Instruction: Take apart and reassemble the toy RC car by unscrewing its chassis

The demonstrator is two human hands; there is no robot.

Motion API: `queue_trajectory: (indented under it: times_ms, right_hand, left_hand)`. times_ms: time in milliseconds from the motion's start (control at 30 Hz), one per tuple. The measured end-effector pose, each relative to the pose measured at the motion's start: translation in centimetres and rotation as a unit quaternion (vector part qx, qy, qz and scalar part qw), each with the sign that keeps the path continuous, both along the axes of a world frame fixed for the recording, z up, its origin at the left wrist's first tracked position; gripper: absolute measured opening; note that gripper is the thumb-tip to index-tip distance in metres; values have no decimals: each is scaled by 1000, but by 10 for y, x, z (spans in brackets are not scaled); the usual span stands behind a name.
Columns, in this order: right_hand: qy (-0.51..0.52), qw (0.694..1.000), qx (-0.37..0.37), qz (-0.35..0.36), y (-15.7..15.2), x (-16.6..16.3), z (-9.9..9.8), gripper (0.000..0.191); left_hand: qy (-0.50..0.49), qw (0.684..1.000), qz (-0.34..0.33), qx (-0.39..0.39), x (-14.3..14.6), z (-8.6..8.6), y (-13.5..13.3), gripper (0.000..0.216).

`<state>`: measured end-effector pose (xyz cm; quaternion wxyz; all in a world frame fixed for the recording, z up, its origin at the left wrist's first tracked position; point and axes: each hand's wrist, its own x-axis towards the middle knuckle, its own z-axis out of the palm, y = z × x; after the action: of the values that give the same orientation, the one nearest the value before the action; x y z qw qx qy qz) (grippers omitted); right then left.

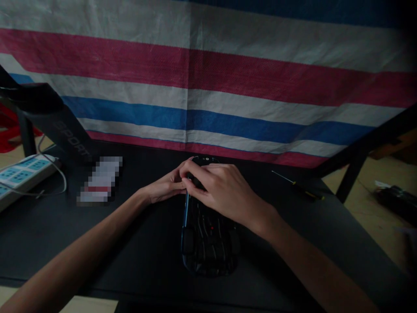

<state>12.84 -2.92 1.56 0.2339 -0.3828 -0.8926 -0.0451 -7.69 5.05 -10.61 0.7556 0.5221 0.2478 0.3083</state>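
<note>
A dark toy car (pixel 205 250) lies wheels-up on the black tabletop (pixel 146 256), stretching from close to its far edge toward the near one, the left hand (pixel 167 187) gripping its left side at the far end. The right hand (pixel 221 184) bends over that same end with fingers drawn together, though in this dim light I can't tell whether they pinch anything; a screwdriver (pixel 302 191) lies near the tabletop's far right corner.
</note>
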Motion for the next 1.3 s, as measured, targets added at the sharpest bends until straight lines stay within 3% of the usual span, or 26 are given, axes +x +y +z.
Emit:
queue_trajectory:
  times_ms: [133,233,333,433,500,700,833,967,1167,1300]
  right_hand:
    - [63,994,-28,-84,9,3,-7,29]
    - [164,981,-73,-71,21,5,-14,36]
    - [308,942,-135,4,37,14,-24,38]
    - [400,903,-149,-43,48,38,-37,45]
    - [358,909,-189,-101,49,63,-47,51]
    - [150,933,-316,-90,28,111,-82,46]
    - [58,936,-295,-184,17,102,-103,21]
    - [-6,925,-258,-280,11,87,-108,24]
    - [-30,921,-237,-307,8,82,-103,22]
    - [-6,921,-236,-310,13,87,-105,19]
  left_hand:
    - [21,1000,-5,0,-2,5,0,90]
    - [21,1000,-10,0,-1,7,0,80]
    - [-13,999,-31,10,2,9,-1,83]
    - [-20,999,-38,7,5,10,-1,94]
    - [-21,999,-31,2,5,9,-1,97]
    - [-5,999,-30,-24,4,9,0,93]
    - [10,1000,-22,-8,4,12,-1,92]
    - [52,998,-14,34,5,11,0,92]
    - [169,975,22,142,-2,19,2,86]
    - [170,971,13,166,-4,28,2,85]
